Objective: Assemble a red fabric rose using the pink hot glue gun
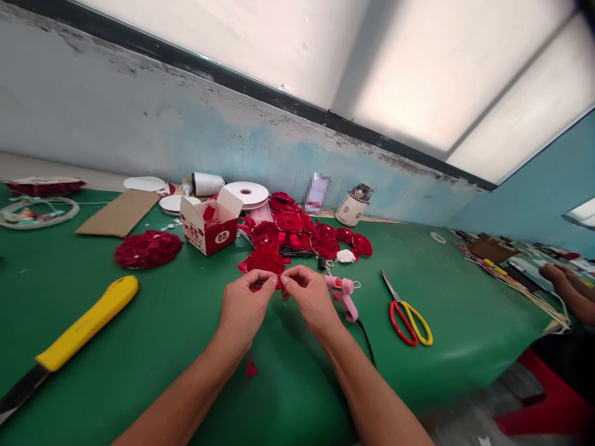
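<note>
Red piece, one: small, deep red, apparently fabric or ribbon; only a sliver shows, the rest hidden by the fingers; located above the green table, between the two hands, before the middle of the worktop. Left hand: thumb and forefinger pressed together, pinching the red piece from its left side. Right hand: thumb and forefinger likewise closed, pinching it from the right; the fingertips of both hands nearly meet. Red flower, one: fabric, same deep red, ruffled and densely layered, roundish in outline, lying just beyond the fingertips; whether the red piece is joined to it cannot be told. Flower heap: several rosettes, crumpled petals, some with pale edging, behind the red flower. Large rosette: full, dark red, a small white dot on it, set apart to the left beside a red-and-white carton. Glue gun: pink, dark cord, just right of the right hand. Scissors: blades slightly parted, one handle red, one yellow, farther right. Scrap: red, pointed, flat on the table, nearer the wearer.
</note>
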`<state>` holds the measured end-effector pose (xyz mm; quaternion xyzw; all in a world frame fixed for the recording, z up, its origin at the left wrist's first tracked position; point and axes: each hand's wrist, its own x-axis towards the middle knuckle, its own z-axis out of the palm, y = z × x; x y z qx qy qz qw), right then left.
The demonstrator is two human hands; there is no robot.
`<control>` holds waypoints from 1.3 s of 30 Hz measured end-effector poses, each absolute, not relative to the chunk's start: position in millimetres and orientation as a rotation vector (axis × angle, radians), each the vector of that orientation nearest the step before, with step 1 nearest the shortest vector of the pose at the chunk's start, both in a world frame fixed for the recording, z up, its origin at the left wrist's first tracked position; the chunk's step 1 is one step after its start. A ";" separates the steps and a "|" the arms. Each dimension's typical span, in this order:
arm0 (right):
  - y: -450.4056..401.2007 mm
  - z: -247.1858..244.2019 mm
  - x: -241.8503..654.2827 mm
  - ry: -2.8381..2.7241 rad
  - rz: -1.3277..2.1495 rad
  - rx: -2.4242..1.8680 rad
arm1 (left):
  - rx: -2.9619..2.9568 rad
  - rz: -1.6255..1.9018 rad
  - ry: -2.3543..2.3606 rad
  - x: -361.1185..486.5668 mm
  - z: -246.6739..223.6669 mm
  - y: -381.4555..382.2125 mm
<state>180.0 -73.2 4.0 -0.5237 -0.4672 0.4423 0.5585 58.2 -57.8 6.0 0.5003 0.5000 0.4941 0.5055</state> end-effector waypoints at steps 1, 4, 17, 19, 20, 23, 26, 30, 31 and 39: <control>-73.2 3.4 180.1 -1.108 1.037 -1.240 | 1.221 1.189 1.213 58.1 6.0 -57.7; -73.2 2.5 180.4 -1.108 1.031 -1.247 | 1.215 1.169 1.235 57.8 7.2 -58.0; -74.3 2.6 182.4 -1.103 1.038 -1.263 | 1.398 1.127 1.305 55.8 12.4 -56.2; -74.4 2.3 183.0 -1.120 1.023 -1.278 | 1.400 1.100 1.298 55.0 12.8 -56.1; -74.5 2.4 183.3 -1.129 1.014 -1.286 | 1.395 1.089 1.288 54.7 12.8 -56.2; -74.9 2.9 183.4 -1.157 0.960 -1.320 | 1.345 1.077 1.220 54.1 11.9 -56.2; -75.2 3.3 182.0 -1.190 0.898 -1.346 | 1.242 1.066 1.166 54.6 11.0 -55.9; -75.4 2.7 179.5 -1.207 0.872 -1.351 | 1.156 1.053 1.146 55.5 9.7 -53.9; -75.4 2.3 179.5 -1.203 0.878 -1.351 | 1.153 1.044 1.147 55.4 9.3 -53.2; -73.4 0.3 190.8 -1.053 1.194 -1.185 | 1.221 0.971 1.162 52.5 8.8 -52.0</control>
